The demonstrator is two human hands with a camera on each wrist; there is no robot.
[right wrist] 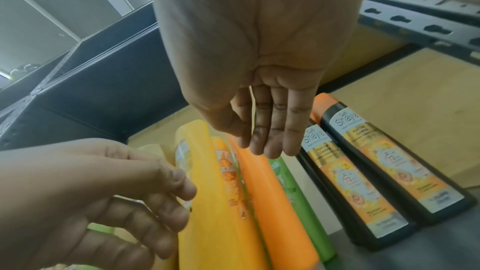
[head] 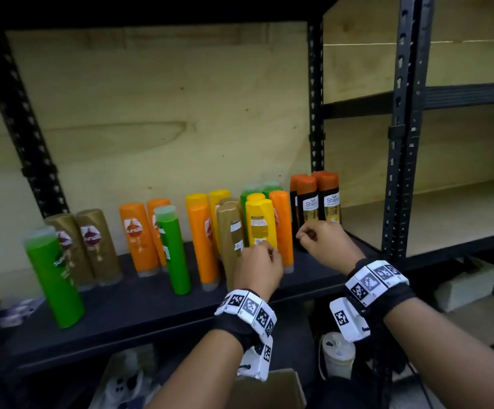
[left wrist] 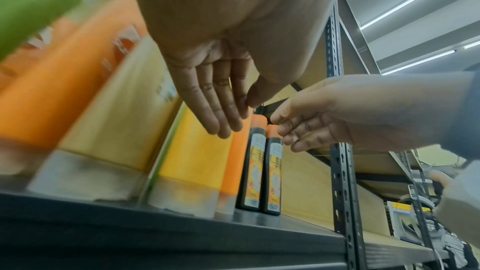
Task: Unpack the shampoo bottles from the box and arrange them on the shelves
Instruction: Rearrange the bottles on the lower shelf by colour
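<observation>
Black metal shelving (head: 402, 143) with plywood backing fills the view, its dark shelf board (head: 127, 308) carrying rows of upright shampoo bottles: green (head: 52, 278), gold (head: 92, 246), orange (head: 139, 234), yellow (head: 259, 222), and black ones with orange caps (head: 327, 199) at the right end. A cardboard box (head: 278, 388) sits low, under the arms. The left hand (head: 257, 270) is in front of the yellow bottle, fingers relaxed and grasping nothing. The right hand (head: 325, 240) is just before the black bottles, its grip likewise released, fingers loosely bent. Both wrists wear marker-patterned bands (head: 248, 308).
</observation>
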